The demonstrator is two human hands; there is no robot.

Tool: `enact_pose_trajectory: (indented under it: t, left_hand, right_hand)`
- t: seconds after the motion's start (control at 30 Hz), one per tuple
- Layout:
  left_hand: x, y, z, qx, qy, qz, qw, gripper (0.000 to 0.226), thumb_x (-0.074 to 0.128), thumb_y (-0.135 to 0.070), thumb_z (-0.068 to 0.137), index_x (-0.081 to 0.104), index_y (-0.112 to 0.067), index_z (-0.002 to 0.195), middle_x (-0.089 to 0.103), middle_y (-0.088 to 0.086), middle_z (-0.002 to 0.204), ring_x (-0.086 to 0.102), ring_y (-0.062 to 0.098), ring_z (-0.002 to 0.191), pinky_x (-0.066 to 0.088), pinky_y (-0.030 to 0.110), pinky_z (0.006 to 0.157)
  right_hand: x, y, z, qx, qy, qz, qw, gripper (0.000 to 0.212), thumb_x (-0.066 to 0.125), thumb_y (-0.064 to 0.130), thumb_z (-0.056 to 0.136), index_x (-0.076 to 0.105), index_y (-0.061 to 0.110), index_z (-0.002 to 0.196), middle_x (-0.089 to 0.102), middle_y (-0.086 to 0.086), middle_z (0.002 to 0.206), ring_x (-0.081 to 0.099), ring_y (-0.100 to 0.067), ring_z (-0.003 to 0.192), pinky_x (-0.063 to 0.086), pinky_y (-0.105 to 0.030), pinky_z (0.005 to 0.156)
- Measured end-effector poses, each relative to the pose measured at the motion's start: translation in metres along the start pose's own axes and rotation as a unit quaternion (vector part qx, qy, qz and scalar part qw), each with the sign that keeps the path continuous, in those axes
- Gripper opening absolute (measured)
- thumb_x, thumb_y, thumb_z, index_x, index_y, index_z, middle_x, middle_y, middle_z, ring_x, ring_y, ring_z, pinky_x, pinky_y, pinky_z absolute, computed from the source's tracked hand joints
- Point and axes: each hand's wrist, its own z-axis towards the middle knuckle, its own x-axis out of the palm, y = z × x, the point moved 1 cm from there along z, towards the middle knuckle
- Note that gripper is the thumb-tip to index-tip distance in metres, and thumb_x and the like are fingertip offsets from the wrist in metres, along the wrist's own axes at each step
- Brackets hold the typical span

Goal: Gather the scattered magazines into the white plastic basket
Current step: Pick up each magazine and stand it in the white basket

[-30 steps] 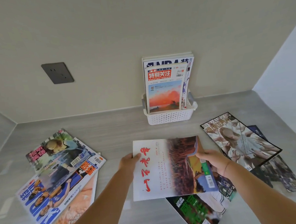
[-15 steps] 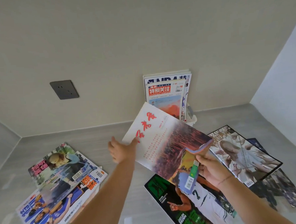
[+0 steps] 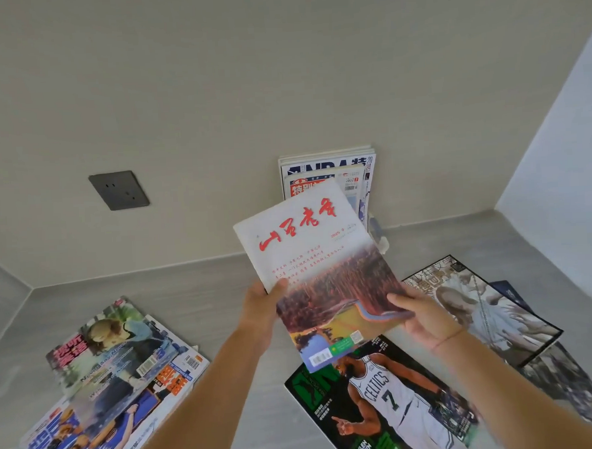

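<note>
Hands outstretched: left hand (image 3: 262, 306) grips red-titled magazine (image 3: 318, 257) left edge, right hand (image 3: 426, 317) grips right edge, thumbs on cover.

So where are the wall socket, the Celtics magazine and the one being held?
Wall socket (image 3: 119, 190): head view, plate centre.
Celtics magazine (image 3: 382, 396): head view, player's jersey.
Held magazine (image 3: 309, 244): head view, white upper cover.

walls: beige, matte | outlet plate (image 3: 119, 190): dark grey | counter (image 3: 195, 298): pale grey woodgrain
</note>
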Motion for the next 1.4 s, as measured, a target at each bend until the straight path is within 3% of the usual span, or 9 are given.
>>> enact_pose_trajectory:
  t: [0.23, 0.33, 0.4, 0.5, 0.7, 1.0, 1.13, 1.27, 1.4]
  left_hand:
    - [0.016, -0.041, 0.022, 0.063, 0.057, 0.098, 0.991, 0.033, 0.059, -0.015, 0.091, 0.058, -0.013, 0.124, 0.067, 0.001, 0.114, 0.064, 0.019, 0.102, 0.05, 0.036, 0.09]
    - [0.03, -0.067, 0.04, 0.122, 0.056, 0.214, 0.968, 0.032, 0.047, -0.016, 0.096, 0.054, -0.013, 0.127, 0.063, 0.001, 0.117, 0.06, 0.021, 0.104, 0.049, 0.038, 0.094]
    - [0.038, -0.084, 0.054, 0.153, 0.047, 0.285, 0.945, 0.032, 0.045, -0.015, 0.096, 0.056, -0.012, 0.126, 0.062, 0.002, 0.113, 0.059, 0.022, 0.099, 0.048, 0.04, 0.091]
    - [0.046, -0.107, 0.075, 0.18, 0.002, 0.286, 0.941, 0.014, 0.056, -0.015, 0.091, 0.066, -0.013, 0.1, 0.065, 0.01, 0.094, 0.057, 0.021, 0.081, 0.051, 0.048, 0.087]
    - [0.068, -0.13, 0.109, 0.206, -0.083, 0.239, 0.945, 0.008, 0.066, -0.015, 0.084, 0.073, -0.012, 0.086, 0.069, 0.001, 0.081, 0.066, 0.024, 0.075, 0.057, 0.046, 0.079]
    - [0.07, -0.083, 0.153, 0.153, -0.13, 0.281, 0.938, 0.01, 0.065, -0.019, 0.085, 0.072, -0.012, 0.084, 0.068, 0.0, 0.076, 0.061, 0.018, 0.066, 0.048, 0.021, 0.058]
    - [0.063, -0.068, 0.166, 0.128, -0.163, 0.296, 0.932, 0.012, 0.068, -0.017, 0.081, 0.065, -0.018, 0.07, 0.064, 0.0, 0.069, 0.059, 0.019, 0.064, 0.048, 0.026, 0.059]
    - [0.059, -0.059, 0.171, 0.107, -0.206, 0.303, 0.924, 0.012, 0.072, -0.024, 0.079, 0.062, -0.016, 0.081, 0.06, -0.008, 0.072, 0.057, 0.014, 0.068, 0.036, 0.018, 0.051]
    - [0.058, -0.054, 0.174, 0.107, -0.202, 0.298, 0.927, 0.029, 0.069, -0.023, 0.08, 0.064, -0.014, 0.108, 0.068, -0.001, 0.094, 0.058, 0.015, 0.081, 0.046, 0.025, 0.072]
  right_hand:
    - [0.01, 0.059, 0.036, -0.037, 0.001, -0.265, 0.964, 0.023, 0.053, 0.0, 0.09, 0.061, 0.001, 0.111, 0.067, -0.007, 0.088, 0.064, -0.019, 0.08, 0.055, -0.033, 0.076]
    - [0.018, 0.084, 0.056, -0.095, -0.043, -0.329, 0.938, 0.016, 0.058, -0.007, 0.085, 0.064, 0.003, 0.096, 0.065, -0.011, 0.087, 0.061, -0.019, 0.076, 0.054, -0.04, 0.082]
    - [0.021, 0.099, 0.071, -0.124, -0.076, -0.335, 0.931, 0.014, 0.06, -0.009, 0.083, 0.065, 0.004, 0.085, 0.063, -0.01, 0.079, 0.058, -0.02, 0.075, 0.055, -0.038, 0.077]
    - [0.024, 0.119, 0.094, -0.162, -0.119, -0.338, 0.919, 0.015, 0.062, -0.006, 0.082, 0.065, -0.006, 0.097, 0.062, -0.007, 0.074, 0.058, -0.019, 0.072, 0.055, -0.023, 0.062]
    - [0.025, 0.146, 0.134, -0.215, -0.159, -0.364, 0.892, 0.01, 0.064, 0.004, 0.082, 0.069, 0.006, 0.09, 0.069, -0.01, 0.087, 0.067, -0.032, 0.089, 0.055, -0.044, 0.086]
    - [0.011, 0.118, 0.179, -0.161, -0.175, -0.426, 0.873, 0.012, 0.061, 0.007, 0.084, 0.071, 0.01, 0.089, 0.069, -0.007, 0.085, 0.065, -0.027, 0.083, 0.055, -0.042, 0.085]
    - [0.008, 0.097, 0.193, -0.135, -0.183, -0.43, 0.874, 0.017, 0.057, 0.005, 0.086, 0.072, 0.008, 0.094, 0.073, -0.014, 0.095, 0.067, -0.032, 0.088, 0.055, -0.046, 0.085]
    - [0.004, 0.088, 0.199, -0.123, -0.21, -0.446, 0.861, 0.016, 0.056, 0.008, 0.086, 0.068, 0.008, 0.097, 0.072, -0.012, 0.098, 0.066, -0.031, 0.089, 0.054, -0.046, 0.086]
    - [0.003, 0.09, 0.201, -0.12, -0.223, -0.421, 0.871, 0.035, 0.055, 0.011, 0.088, 0.054, 0.009, 0.123, 0.065, -0.012, 0.114, 0.062, -0.03, 0.103, 0.051, -0.046, 0.094]
